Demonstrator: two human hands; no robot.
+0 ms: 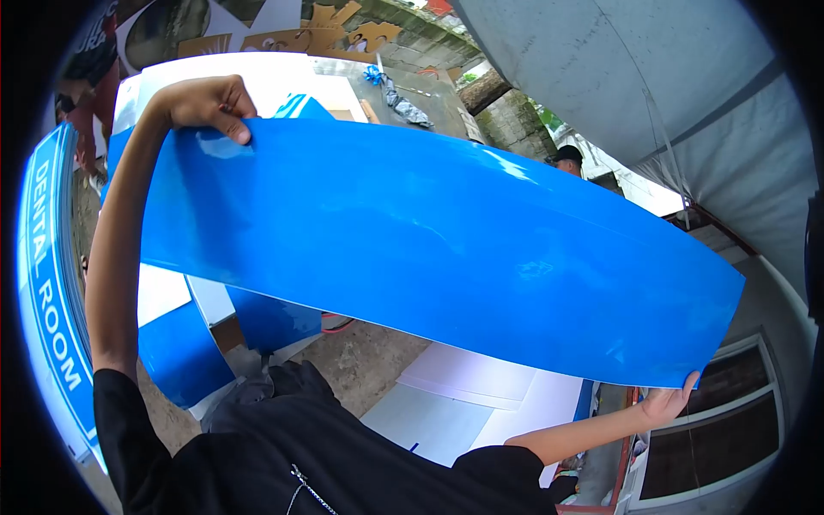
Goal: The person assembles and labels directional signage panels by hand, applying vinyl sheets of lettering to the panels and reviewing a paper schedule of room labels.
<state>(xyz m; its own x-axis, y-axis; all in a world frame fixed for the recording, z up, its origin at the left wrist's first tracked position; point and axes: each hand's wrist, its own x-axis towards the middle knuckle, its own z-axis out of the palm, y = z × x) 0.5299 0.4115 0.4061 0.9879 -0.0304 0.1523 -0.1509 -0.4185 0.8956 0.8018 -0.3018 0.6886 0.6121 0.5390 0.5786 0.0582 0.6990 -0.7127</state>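
Observation:
A long, glossy blue panel spans the view in front of me, tilted down toward the right. My left hand grips its upper edge near the left end, thumb on the blue face and fingers behind. At the lower right corner, my right hand holds the edge, its thumb and fingers partly showing. The panel's back is hidden from me, and so is much of the table behind it.
Blue signs reading "DENTAL ROOM" stand at far left. Cut brown boards lie at the back. White sheets are below the panel. A capped person is beyond it; another person stands upper left. A grey tarp hangs upper right.

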